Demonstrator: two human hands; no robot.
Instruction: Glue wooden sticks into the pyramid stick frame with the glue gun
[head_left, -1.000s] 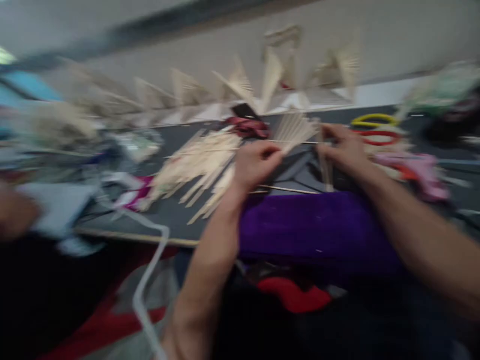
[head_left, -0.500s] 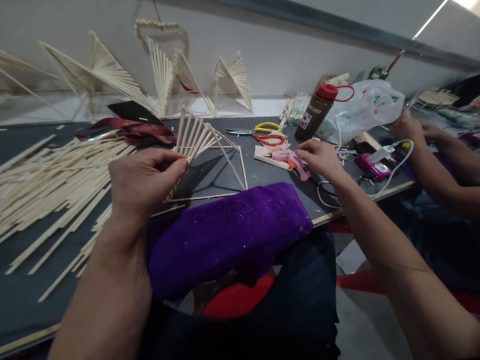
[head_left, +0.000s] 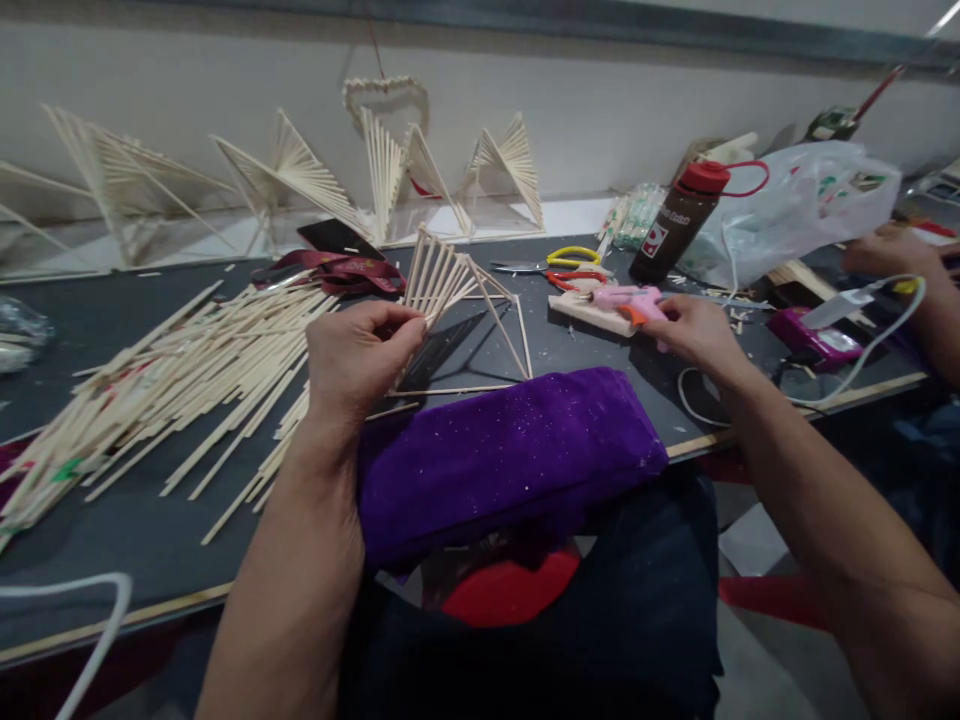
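Observation:
My left hand (head_left: 367, 350) is closed in a pinch at the near edge of a wooden-stick frame (head_left: 442, 285), where several thin sticks fan out above a triangular base. My fingertips hide the exact spot they grip. On the right, my right hand (head_left: 701, 335) has its fingers closed round the handle of a pink glue gun (head_left: 622, 298) with an orange trigger. The gun's nozzle points left, over a small wooden block (head_left: 592, 315). Scissors with a yellow and a red handle (head_left: 574, 268) lie just behind the block.
Loose wooden sticks (head_left: 217, 370) are heaped at left. A folded purple cloth (head_left: 510, 450) lies at the table's front edge. Behind stand a dark bottle (head_left: 679, 222), a plastic bag (head_left: 810, 200) and finished stick frames (head_left: 289, 185). Another person's hand (head_left: 892, 255) is far right.
The view has swung left, so things appear further right. My right hand has moved from touching the back of the glue gun to closing on its handle; my left hand keeps its pinch.

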